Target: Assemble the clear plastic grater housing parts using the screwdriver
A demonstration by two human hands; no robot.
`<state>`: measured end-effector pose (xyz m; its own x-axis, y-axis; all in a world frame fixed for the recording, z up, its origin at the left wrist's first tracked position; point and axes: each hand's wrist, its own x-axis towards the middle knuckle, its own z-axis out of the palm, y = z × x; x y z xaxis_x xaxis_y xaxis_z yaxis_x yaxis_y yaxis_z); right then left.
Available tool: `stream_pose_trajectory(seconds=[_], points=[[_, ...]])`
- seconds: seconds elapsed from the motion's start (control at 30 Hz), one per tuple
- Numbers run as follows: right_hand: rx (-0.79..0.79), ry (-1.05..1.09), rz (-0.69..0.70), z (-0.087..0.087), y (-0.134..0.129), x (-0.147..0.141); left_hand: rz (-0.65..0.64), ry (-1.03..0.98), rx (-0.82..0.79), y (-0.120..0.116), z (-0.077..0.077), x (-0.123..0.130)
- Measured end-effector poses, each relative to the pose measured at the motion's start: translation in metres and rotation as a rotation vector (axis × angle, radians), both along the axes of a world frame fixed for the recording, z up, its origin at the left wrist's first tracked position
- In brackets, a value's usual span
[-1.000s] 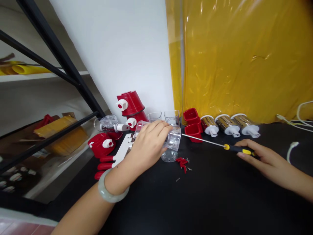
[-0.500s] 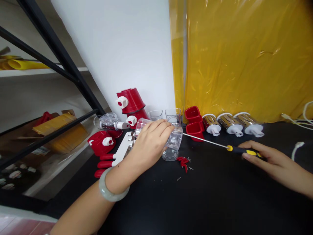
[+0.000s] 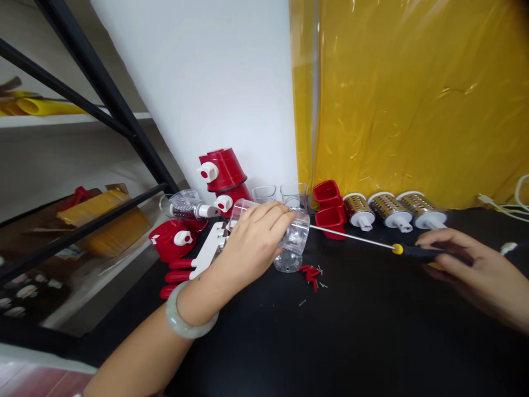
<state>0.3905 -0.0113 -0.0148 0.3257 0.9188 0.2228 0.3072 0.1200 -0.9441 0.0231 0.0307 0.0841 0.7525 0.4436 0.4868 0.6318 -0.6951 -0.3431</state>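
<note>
My left hand (image 3: 258,234) is closed over a clear plastic housing (image 3: 298,231) lying on its side, its open end towards the right. In my right hand (image 3: 467,262) is the dark handle of a long screwdriver (image 3: 355,237) with a yellow collar. Its shaft runs left to the housing's right end; the tip is hidden inside. Another clear part (image 3: 288,261) stands just below the housing. Small red plastic pieces (image 3: 311,275) and several screws (image 3: 322,285) lie close by on the black table (image 3: 355,342).
Metal grater drums (image 3: 388,210) line the back right, beside red hoppers (image 3: 330,220). Stacked red bases (image 3: 226,171) with white knobs stand at back left. White cranks with red handles (image 3: 181,276) lie by my left forearm. A black-framed shelf (image 3: 136,138) borders the left.
My right hand and the screwdriver have shifted slightly to the right, and the grip on the handle has changed. My left hand stays on the clear housing.
</note>
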Motion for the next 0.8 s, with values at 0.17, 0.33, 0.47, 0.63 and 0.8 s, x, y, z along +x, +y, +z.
stream_pose_trajectory(seconds=[0.17, 0.33, 0.47, 0.63, 0.8], points=[[-0.233, 0.753, -0.105, 0.014, -0.003, -0.012, -0.004, 0.001, -0.001, -0.001, 0.0, 0.0], [-0.156, 0.825, -0.104, 0.015, -0.006, -0.012, -0.019, -0.014, 0.033, -0.003, -0.001, 0.001], [-0.174, 0.799, -0.102, 0.011, -0.008, -0.014, -0.02, -0.033, 0.05, -0.003, 0.0, 0.0], [-0.379, 0.633, -0.062, 0.009, -0.008, -0.024, -0.036, -0.04, 0.079, -0.002, 0.001, -0.001], [-0.259, 0.405, 0.025, 0.001, -0.008, -0.023, -0.018, -0.054, 0.103, -0.001, 0.004, -0.005]])
